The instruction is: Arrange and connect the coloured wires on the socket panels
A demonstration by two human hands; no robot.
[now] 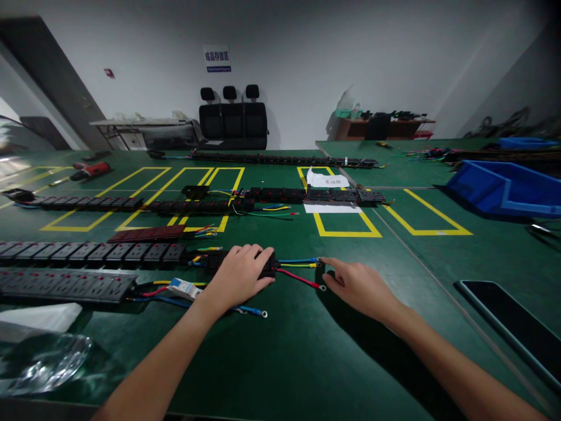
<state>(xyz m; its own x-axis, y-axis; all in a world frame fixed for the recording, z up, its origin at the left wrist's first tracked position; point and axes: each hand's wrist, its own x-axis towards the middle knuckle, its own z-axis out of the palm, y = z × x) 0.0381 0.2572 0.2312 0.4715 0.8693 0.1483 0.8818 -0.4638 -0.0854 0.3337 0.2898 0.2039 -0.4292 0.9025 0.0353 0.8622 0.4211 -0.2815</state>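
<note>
My left hand (243, 272) is closed over a short black module (268, 264), fingers across its top and thumb along its near side. Blue, yellow-green and red wires with ring terminals leave the module's right end. At the tip of the blue wire (300, 261), my right hand (357, 286) reaches in with its index finger stretched out, touching or nearly touching the terminal. Its thumb stands apart below. The red wire (300, 278) angles toward me. Left of the module lie two black socket strips (87, 252), and a white breaker (184, 288) sits among the nearer strip's wires.
On the green table (272, 368) a phone (512, 327) lies at right and a blue bin (508, 190) stands beyond it. More socket strips (284, 159) lie farther back. A red power drill (90, 170) is at far left, clear plastic (44, 356) at near left.
</note>
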